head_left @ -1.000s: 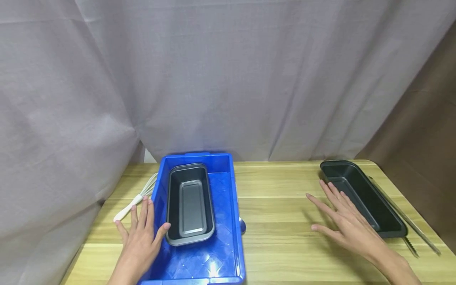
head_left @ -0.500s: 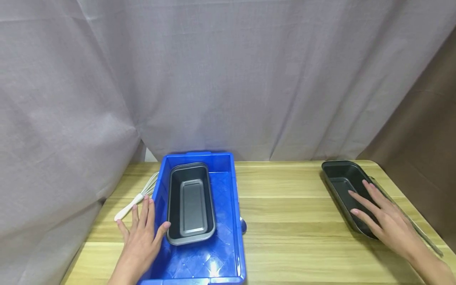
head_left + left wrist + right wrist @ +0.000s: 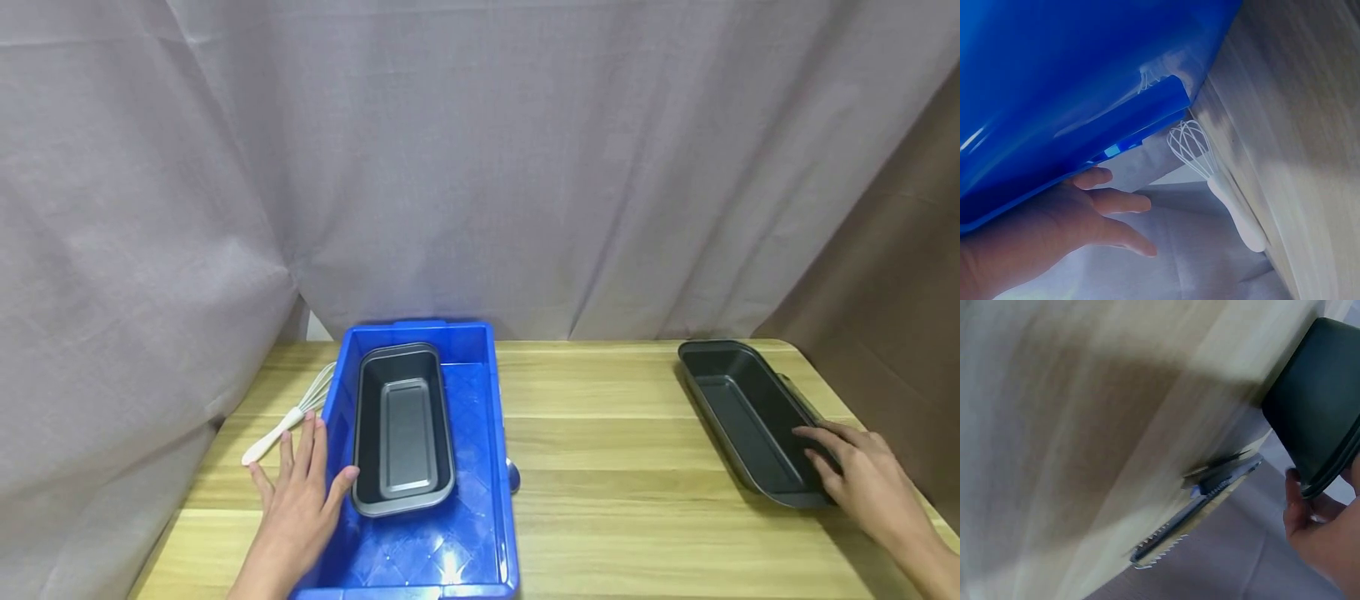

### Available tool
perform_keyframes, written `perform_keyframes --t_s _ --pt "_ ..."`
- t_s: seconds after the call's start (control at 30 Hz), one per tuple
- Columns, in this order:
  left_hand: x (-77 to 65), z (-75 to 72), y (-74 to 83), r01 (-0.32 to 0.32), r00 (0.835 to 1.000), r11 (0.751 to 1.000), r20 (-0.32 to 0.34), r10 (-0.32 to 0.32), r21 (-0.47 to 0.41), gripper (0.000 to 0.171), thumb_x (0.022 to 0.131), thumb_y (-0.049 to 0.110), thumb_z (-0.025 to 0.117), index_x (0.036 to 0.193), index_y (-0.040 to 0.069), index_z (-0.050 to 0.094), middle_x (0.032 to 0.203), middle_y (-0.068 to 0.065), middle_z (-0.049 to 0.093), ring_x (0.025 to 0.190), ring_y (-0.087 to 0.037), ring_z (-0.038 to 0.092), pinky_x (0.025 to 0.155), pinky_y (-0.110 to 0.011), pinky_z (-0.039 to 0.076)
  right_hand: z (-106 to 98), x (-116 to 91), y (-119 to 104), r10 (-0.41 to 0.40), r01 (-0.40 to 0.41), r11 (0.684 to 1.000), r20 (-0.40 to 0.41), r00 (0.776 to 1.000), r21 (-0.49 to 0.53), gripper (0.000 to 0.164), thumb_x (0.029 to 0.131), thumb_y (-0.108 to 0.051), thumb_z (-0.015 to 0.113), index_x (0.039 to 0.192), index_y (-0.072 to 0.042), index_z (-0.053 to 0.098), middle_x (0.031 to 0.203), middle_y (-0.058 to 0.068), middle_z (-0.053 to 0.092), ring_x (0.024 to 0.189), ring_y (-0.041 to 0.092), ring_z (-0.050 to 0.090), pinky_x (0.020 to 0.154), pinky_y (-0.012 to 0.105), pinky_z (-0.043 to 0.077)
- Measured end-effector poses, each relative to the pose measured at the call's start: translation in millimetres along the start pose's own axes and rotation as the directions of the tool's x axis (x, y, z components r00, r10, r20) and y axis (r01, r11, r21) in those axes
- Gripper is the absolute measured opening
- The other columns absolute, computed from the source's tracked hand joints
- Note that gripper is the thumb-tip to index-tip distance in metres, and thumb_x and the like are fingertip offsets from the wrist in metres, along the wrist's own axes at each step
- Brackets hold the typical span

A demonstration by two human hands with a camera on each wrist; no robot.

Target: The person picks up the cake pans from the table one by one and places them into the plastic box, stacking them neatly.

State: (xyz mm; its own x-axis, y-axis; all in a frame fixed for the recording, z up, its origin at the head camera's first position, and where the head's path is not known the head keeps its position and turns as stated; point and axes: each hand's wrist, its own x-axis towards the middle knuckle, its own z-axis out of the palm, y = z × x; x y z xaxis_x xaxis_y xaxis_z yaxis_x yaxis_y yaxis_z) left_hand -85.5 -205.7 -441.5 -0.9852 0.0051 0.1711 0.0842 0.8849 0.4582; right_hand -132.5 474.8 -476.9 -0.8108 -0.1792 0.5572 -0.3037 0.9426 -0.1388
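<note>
Two hands work well apart: the left hand (image 3: 292, 517) is spread wide at the bin's (image 3: 472, 467) left rim, the right hand (image 3: 870, 479) pinches the right pan (image 3: 738, 408) near its corner, at the table's (image 3: 592, 517) right. Such an off-centre hold probably lets the far end dip, so keep it firm and level.

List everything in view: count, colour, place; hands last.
bin: one, blue, on the table
loaf pans: two, dark grey, one in the bin, one far right
whisk: one, white, left of the bin
rounded object: one, bluish, right of the bin
serrated tools: count unclear, dark, near the right pan
table: one, pale wood, below
cloth: count unclear, grey and brown, around the table
left hand: one, bare, at bin's left rim
right hand: one, bare, gripping the right pan
</note>
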Motion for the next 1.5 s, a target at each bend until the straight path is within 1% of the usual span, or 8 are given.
perform_keyframes --t_s 0.13,0.27,0.4,0.6,0.83,1.03,1.33,1.5 --pt "0.1 0.1 0.0 0.002 1.000 1.000 0.004 -0.002 -0.005 0.080 0.117 0.043 0.050 0.169 -0.010 0.024 0.179 -0.032 0.017 0.158 -0.071 0.012 0.114 -0.095 -0.001 -0.8 -3.8 4.0 0.060 -0.063 0.997 0.052 0.997 0.045 0.040 0.081 0.021 0.071 0.119 0.007 0.070 0.124 0.044 0.063 0.111 0.064 0.058 0.114 0.054 0.042" --pt "-0.5 0.5 -0.5 -0.008 1.000 1.000 -0.003 0.007 -0.006 0.079 0.117 0.043 0.049 0.169 -0.010 0.024 0.178 -0.032 0.019 0.157 -0.071 0.015 0.113 -0.096 0.001 -5.5 -3.2 5.7 0.083 -0.089 0.994 0.098 0.992 0.064 0.044 0.081 0.017 0.078 0.122 0.004 0.071 0.125 0.040 0.067 0.097 0.027 0.072 0.090 0.012 0.045" --pt "-0.8 0.7 -0.7 -0.013 1.000 1.000 -0.015 0.013 -0.002 0.078 0.117 0.042 0.049 0.169 -0.011 0.024 0.178 -0.033 0.020 0.157 -0.071 0.017 0.112 -0.097 0.003 -9.8 -0.5 1.7 0.101 -0.123 0.984 0.167 0.981 0.125 0.039 0.088 0.007 0.083 0.124 0.001 0.070 0.102 0.023 0.073 0.073 -0.012 0.045 0.056 0.018 0.038" --pt "-0.3 0.3 -0.2 -0.005 1.000 1.000 -0.013 0.005 -0.005 0.077 0.117 0.042 0.048 0.169 -0.011 0.024 0.177 -0.033 0.021 0.157 -0.071 0.018 0.112 -0.097 0.005 -10.0 -8.1 -6.9 0.197 -0.292 0.910 0.314 0.929 0.293 0.043 0.102 -0.008 0.077 0.139 -0.026 0.069 0.067 -0.014 0.048 0.058 0.000 0.042 0.051 0.027 0.032" --pt "0.4 -0.2 0.5 0.004 1.000 1.000 -0.001 -0.004 -0.007 0.077 0.117 0.041 0.049 0.169 -0.011 0.023 0.178 -0.033 0.020 0.157 -0.070 0.018 0.112 -0.097 0.006 -4.6 -14.7 -13.4 0.222 -0.433 0.808 0.475 0.851 0.400 0.047 0.112 -0.016 0.065 0.158 -0.016 0.054 0.140 0.016 0.061 0.067 0.005 0.069 0.058 0.028 0.043" --pt "0.7 -0.9 0.8 0.011 1.000 1.000 0.007 -0.011 -0.009 0.077 0.117 0.040 0.049 0.170 -0.010 0.022 0.178 -0.033 0.020 0.157 -0.069 0.018 0.113 -0.096 0.006 2.6 -22.9 -15.0 0.163 -0.486 0.638 0.512 0.843 0.597 0.051 0.117 -0.009 0.051 0.163 -0.031 0.048 0.113 -0.029 0.056 0.062 0.019 0.071 0.048 0.037 0.040" --pt "0.6 -1.5 0.6 0.008 1.000 1.000 -0.001 -0.008 -0.006 0.076 0.118 0.040 0.048 0.170 -0.010 0.023 0.178 -0.033 0.021 0.157 -0.070 0.020 0.112 -0.096 0.009 16.2 -24.8 -12.9 -0.163 -0.610 0.034 0.606 0.778 0.792 0.063 0.122 -0.007 0.019 0.178 -0.034 0.010 0.162 -0.026 0.024 0.120 0.030 0.078 0.072 0.036 0.063" --pt "0.4 -1.3 1.3 0.008 1.000 1.000 -0.001 -0.008 -0.013 0.076 0.118 0.039 0.049 0.169 -0.010 0.023 0.177 -0.033 0.021 0.157 -0.070 0.020 0.112 -0.096 0.010 22.0 -23.8 -14.3 -0.217 -0.573 -0.096 0.545 0.810 0.814 0.064 0.119 0.003 0.018 0.175 -0.027 0.029 0.161 -0.027 0.035 0.131 0.026 0.073 0.096 0.043 0.065"
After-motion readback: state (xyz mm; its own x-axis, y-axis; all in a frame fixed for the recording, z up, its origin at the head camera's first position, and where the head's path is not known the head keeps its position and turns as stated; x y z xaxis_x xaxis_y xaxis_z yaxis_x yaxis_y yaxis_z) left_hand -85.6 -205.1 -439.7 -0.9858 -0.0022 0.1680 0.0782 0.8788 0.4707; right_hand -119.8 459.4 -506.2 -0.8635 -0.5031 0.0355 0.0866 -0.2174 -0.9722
